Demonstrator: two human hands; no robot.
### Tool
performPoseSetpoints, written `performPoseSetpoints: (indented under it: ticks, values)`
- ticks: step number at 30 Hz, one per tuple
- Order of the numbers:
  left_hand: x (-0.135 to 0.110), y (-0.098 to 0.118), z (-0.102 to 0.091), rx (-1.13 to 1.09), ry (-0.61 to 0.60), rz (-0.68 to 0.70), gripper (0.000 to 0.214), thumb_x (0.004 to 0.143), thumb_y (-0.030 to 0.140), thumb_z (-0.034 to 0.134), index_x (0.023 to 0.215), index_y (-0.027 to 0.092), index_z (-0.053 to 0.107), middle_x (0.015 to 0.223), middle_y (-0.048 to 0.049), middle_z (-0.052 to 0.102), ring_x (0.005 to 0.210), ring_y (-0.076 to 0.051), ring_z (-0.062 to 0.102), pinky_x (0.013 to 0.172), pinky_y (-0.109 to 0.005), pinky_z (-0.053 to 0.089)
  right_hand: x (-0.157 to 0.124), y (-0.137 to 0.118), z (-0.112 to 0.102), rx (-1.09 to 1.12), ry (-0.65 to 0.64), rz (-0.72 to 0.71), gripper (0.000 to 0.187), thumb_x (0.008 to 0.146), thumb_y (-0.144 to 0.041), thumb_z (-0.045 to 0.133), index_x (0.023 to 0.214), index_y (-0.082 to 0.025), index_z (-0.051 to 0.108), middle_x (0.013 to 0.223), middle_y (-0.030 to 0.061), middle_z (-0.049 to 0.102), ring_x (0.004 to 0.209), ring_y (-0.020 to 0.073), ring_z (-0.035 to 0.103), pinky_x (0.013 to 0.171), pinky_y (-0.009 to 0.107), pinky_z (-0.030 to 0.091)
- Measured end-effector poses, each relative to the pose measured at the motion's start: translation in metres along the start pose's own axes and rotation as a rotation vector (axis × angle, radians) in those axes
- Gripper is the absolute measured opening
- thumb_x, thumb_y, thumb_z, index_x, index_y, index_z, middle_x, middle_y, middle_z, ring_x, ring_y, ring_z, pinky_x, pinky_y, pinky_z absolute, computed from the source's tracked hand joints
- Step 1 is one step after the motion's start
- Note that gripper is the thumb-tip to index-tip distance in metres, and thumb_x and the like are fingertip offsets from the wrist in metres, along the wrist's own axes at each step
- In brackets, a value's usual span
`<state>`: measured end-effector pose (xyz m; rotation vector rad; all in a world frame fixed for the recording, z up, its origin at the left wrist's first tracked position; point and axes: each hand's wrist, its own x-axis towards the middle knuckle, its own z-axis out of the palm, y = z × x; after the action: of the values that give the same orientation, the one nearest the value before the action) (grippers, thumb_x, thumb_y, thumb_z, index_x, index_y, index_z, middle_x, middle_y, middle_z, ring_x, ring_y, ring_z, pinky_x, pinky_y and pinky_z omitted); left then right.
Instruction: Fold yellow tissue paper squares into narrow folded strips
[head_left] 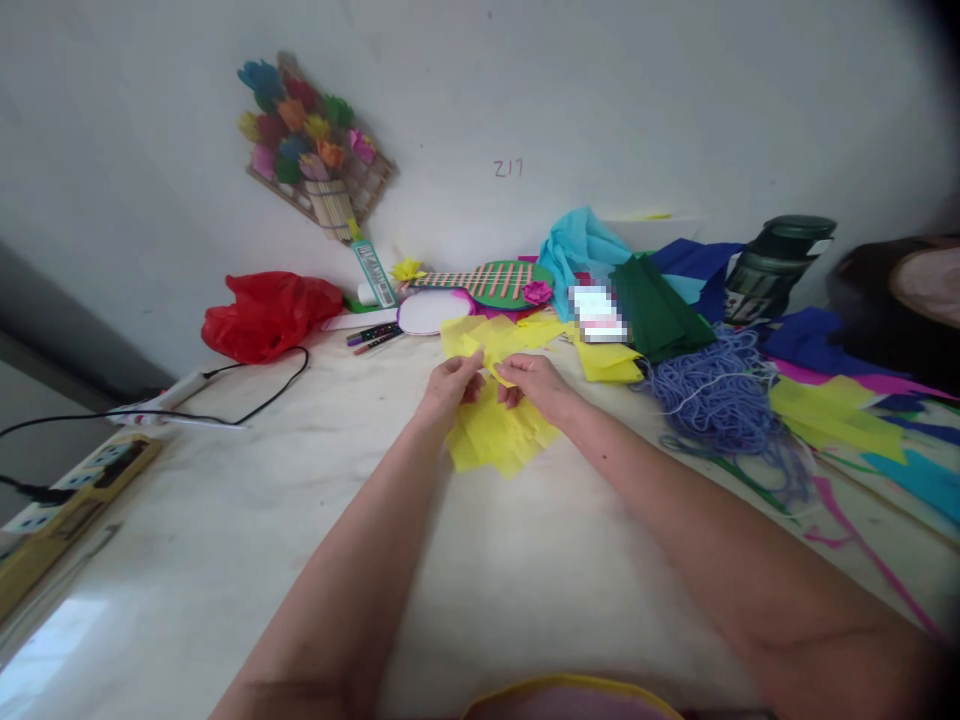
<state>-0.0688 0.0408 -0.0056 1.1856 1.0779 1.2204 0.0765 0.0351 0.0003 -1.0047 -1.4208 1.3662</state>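
Note:
Between my two hands is a small piece of yellow crepe paper [493, 369], pinched at both sides. My left hand [451, 385] has thumb and fingers closed at its left edge. On the other side, my right hand [537, 383] grips it with thumb and forefinger, the other fingers curled under. Below and behind the hands, more yellow paper pieces [499, 438] lie spread in an overlapping pile on the pale table [300, 560]. My hands cover part of that pile.
A red plastic bag [266, 312], pens [373, 337] and a green paddle-shaped craft [502, 285] line the wall side. Blue-purple yarn [712, 385], dark green paper [660, 310] and a dark bottle [780, 268] are at right. A power strip [82, 510] with cables lies left. Another person's head [892, 300] shows far right.

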Motion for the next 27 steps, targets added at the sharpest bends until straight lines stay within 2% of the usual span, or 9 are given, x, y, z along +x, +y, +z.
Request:
performPoseSetpoints:
  ticks: [2, 4, 10, 12, 16, 19, 24, 27]
  values:
    - [-0.001, -0.001, 0.002, -0.023, -0.046, 0.048, 0.039, 0.059, 0.048, 0.067, 0.063, 0.015, 0.047, 0.054, 0.0016, 0.053, 0.042, -0.005, 0.044, 0.042, -0.019, 0.032, 0.0, 0.0, 0.001, -0.012, -0.007, 0.002, 0.019, 0.078, -0.025, 0.053, 0.063, -0.016, 0.049, 0.045, -0.0016, 0.057, 0.035, 0.0079, 0.049, 0.039, 0.019, 0.039]
    - [-0.001, -0.001, 0.003, -0.027, -0.034, 0.094, 0.038, 0.057, 0.043, 0.07, 0.058, 0.015, 0.044, 0.049, 0.0027, 0.05, 0.041, -0.005, 0.042, 0.043, -0.019, 0.031, 0.0, 0.0, 0.002, -0.027, -0.021, 0.018, 0.018, 0.079, -0.024, 0.052, 0.064, -0.015, 0.05, 0.045, -0.0018, 0.057, 0.035, 0.0078, 0.05, 0.039, 0.019, 0.039]
    - [0.0, 0.0, 0.001, -0.003, 0.132, 0.111, 0.038, 0.056, 0.041, 0.071, 0.05, 0.015, 0.044, 0.043, 0.0037, 0.045, 0.039, -0.004, 0.037, 0.043, -0.02, 0.029, -0.001, 0.0, 0.006, -0.057, -0.054, 0.103, 0.021, 0.08, -0.021, 0.052, 0.06, -0.016, 0.047, 0.042, -0.002, 0.056, 0.033, 0.0075, 0.048, 0.036, 0.017, 0.036]
    - [-0.001, 0.0, 0.003, -0.024, 0.139, 0.101, 0.037, 0.056, 0.043, 0.07, 0.053, 0.015, 0.046, 0.046, 0.0034, 0.047, 0.042, -0.005, 0.04, 0.045, -0.02, 0.032, -0.001, 0.0, 0.005, -0.048, -0.033, 0.074, 0.022, 0.079, -0.021, 0.052, 0.058, -0.016, 0.046, 0.041, -0.0022, 0.056, 0.032, 0.0076, 0.048, 0.036, 0.018, 0.036]
    - [-0.003, -0.001, 0.008, -0.07, 0.076, 0.036, 0.035, 0.056, 0.044, 0.07, 0.06, 0.014, 0.052, 0.056, 0.0011, 0.052, 0.053, -0.008, 0.05, 0.051, -0.02, 0.037, 0.0, 0.0, 0.002, -0.003, -0.001, 0.025, 0.021, 0.078, -0.026, 0.054, 0.061, -0.016, 0.048, 0.043, -0.0019, 0.057, 0.032, 0.0086, 0.049, 0.036, 0.019, 0.037]
    - [-0.004, 0.001, 0.01, -0.111, 0.044, 0.043, 0.034, 0.058, 0.043, 0.069, 0.061, 0.014, 0.053, 0.06, 0.0001, 0.054, 0.057, -0.008, 0.051, 0.056, -0.021, 0.039, 0.002, 0.001, 0.002, 0.019, -0.002, 0.009, 0.02, 0.077, -0.029, 0.056, 0.064, -0.015, 0.051, 0.045, -0.0011, 0.058, 0.034, 0.0094, 0.051, 0.037, 0.02, 0.039]
    - [-0.004, 0.004, 0.013, -0.093, 0.134, 0.163, 0.035, 0.059, 0.041, 0.069, 0.054, 0.014, 0.048, 0.054, 0.0028, 0.048, 0.054, -0.006, 0.047, 0.057, -0.021, 0.039, 0.002, 0.002, 0.004, 0.0, -0.019, -0.038, 0.022, 0.075, -0.033, 0.058, 0.064, -0.015, 0.053, 0.049, 0.0006, 0.061, 0.038, 0.009, 0.053, 0.04, 0.02, 0.042]
    - [-0.005, 0.004, 0.016, -0.124, 0.145, 0.171, 0.034, 0.061, 0.042, 0.067, 0.057, 0.015, 0.047, 0.054, 0.0034, 0.048, 0.053, -0.007, 0.047, 0.057, -0.021, 0.041, 0.001, 0.001, 0.003, 0.009, -0.029, -0.045, 0.023, 0.075, -0.036, 0.058, 0.065, -0.015, 0.053, 0.05, 0.0008, 0.061, 0.039, 0.0092, 0.053, 0.04, 0.02, 0.042]
